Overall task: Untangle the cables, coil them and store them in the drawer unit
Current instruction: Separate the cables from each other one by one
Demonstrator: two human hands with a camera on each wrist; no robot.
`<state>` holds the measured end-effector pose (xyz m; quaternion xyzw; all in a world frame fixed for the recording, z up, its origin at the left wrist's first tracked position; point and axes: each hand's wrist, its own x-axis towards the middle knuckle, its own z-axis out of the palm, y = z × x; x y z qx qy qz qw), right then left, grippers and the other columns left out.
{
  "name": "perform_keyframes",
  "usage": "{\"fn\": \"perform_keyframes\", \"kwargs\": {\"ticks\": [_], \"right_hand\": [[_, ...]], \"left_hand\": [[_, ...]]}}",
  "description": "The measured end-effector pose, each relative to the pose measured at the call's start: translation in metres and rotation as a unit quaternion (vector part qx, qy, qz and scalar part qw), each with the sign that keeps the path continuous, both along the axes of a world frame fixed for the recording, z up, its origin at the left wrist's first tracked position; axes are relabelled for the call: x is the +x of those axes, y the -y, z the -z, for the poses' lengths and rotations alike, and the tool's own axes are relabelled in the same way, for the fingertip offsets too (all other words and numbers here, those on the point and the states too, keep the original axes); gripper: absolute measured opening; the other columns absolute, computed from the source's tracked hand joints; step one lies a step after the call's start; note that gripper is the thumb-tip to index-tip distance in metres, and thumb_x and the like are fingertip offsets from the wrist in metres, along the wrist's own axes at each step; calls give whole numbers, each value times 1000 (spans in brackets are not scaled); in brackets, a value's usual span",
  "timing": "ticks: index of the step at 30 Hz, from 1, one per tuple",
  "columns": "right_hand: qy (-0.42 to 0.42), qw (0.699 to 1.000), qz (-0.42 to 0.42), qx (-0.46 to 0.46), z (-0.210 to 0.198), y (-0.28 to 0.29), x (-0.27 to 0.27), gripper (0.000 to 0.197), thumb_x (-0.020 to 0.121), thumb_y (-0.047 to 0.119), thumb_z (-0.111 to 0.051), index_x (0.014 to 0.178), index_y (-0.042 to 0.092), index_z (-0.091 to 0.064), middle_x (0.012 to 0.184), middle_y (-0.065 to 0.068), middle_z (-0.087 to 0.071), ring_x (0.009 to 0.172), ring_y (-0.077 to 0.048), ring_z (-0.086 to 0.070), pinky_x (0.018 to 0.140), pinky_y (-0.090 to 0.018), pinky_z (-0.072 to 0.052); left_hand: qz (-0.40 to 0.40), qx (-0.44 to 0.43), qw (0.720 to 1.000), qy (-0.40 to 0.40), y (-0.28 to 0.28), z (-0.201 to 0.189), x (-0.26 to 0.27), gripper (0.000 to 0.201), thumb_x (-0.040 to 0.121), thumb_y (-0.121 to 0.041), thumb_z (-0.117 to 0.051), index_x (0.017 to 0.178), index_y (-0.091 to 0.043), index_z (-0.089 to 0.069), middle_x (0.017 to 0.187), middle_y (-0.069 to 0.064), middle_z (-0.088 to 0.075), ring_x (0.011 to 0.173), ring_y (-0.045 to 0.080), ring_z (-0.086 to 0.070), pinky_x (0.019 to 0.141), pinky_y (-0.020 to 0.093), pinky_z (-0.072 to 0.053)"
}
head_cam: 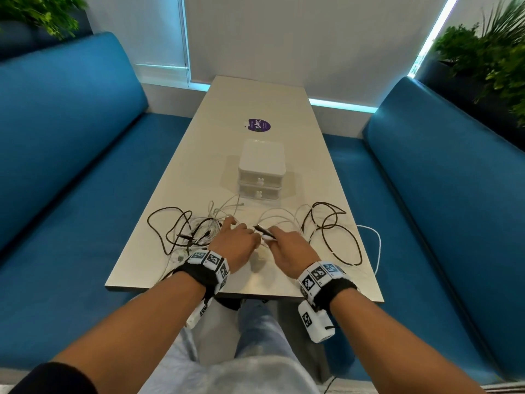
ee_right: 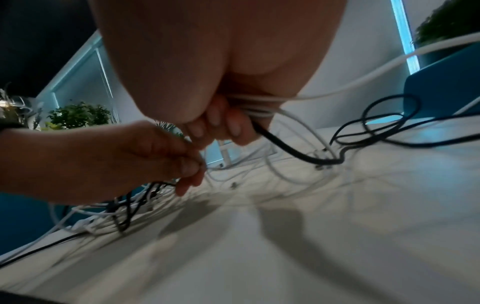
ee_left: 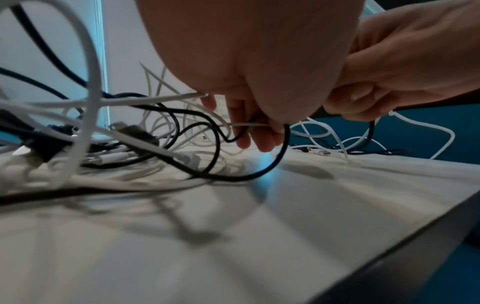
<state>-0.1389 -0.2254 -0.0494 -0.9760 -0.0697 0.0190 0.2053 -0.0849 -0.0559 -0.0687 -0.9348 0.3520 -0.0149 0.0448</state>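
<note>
Above the table (head_cam: 170, 177), both fists apparently curled round cables (head_cam: 332, 223).

Head cam looks steeply down the long table (head_cam: 199, 155) from above its near end, both forearms reaching in. Each wrist cam sits right at tabletop level, super close under its own palm, facing away from the person and angled inward. All three share the cable tangle (head_cam: 196, 231) and both hands.
</note>
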Motion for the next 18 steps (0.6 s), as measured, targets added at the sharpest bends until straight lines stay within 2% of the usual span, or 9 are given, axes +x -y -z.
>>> {"fn": "perform_keyframes", "kwargs": {"ticks": [3,6,10,12,15,18], "right_hand": [[-43,999,18,24,8,-10,6,23,101,30,-39,112,14,-51,91,-13,-66,81,-33,-61,66,-39,-47],[-83,996,16,27,12,-11,9,27,102,28,-38,109,11,-58,100,-13,-68,91,-32,-62,74,-40,-49],[-72,996,19,-44,13,-5,4,25,101,32,-38,109,15,-55,95,-12,-66,85,-32,-63,73,-42,-52],[-66,993,49,-86,10,11,2,24,101,32,-39,110,17,-55,95,-11,-65,86,-32,-63,75,-42,-54],[-96,980,145,-93,4,48,-2,25,101,31,-39,113,21,-58,98,-7,-65,87,-27,-63,77,-38,-54],[-95,975,166,-110,0,66,-7,26,102,31,-36,115,21,-57,98,-6,-63,86,-25,-61,77,-37,-52]], "left_hand": [[6,-19,1000,-7,-1,-2,-1,24,98,-15,-43,102,-30,-62,101,-8,-66,104,17,-55,105,44,-21],[6,-62,998,-17,-3,-3,-1,23,99,-15,-39,104,-28,-58,101,-8,-67,102,17,-59,106,43,-21],[3,-45,999,-15,-2,2,-1,18,99,-17,-43,104,-26,-57,101,-6,-66,101,19,-59,107,44,-19],[-13,-30,999,-8,-8,4,2,17,98,-14,-47,104,-24,-59,101,-5,-66,103,21,-58,107,45,-20],[-23,-6,1000,7,-21,4,8,20,98,-15,-47,110,-25,-61,106,-6,-66,108,21,-55,108,44,-23],[-6,-7,1000,3,-18,3,8,21,98,-15,-46,108,-29,-58,105,-8,-66,109,20,-53,108,43,-22]]}}
